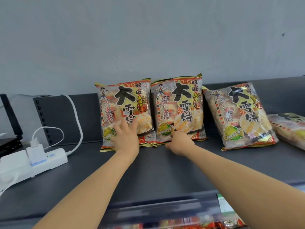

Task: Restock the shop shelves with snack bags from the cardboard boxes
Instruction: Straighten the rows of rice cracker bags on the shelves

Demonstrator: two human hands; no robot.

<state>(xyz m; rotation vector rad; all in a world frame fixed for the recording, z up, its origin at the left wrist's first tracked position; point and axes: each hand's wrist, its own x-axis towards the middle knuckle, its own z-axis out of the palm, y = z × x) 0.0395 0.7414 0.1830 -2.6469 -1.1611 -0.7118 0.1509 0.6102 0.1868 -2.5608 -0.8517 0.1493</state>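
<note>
Three yellow-and-red rice cracker bags lean against the grey wall on a dark shelf (158, 171). My left hand (126, 137) lies flat with fingers spread on the lower front of the left bag (125, 103). My right hand (179, 143) has its fingers curled at the bottom edge of the middle bag (179, 103), pinching or pressing it. The right bag (239, 113) tilts leftward, standing apart from both hands. A fourth bag (290, 128) lies flat at the far right edge.
A white power strip (33, 161) with plugged chargers and white cables sits at the left of the shelf, beside a dark upright bracket (49, 119) and a black device (9, 123). Below the shelf front, a price-tag rail (224, 205) and red packets on a lower shelf show.
</note>
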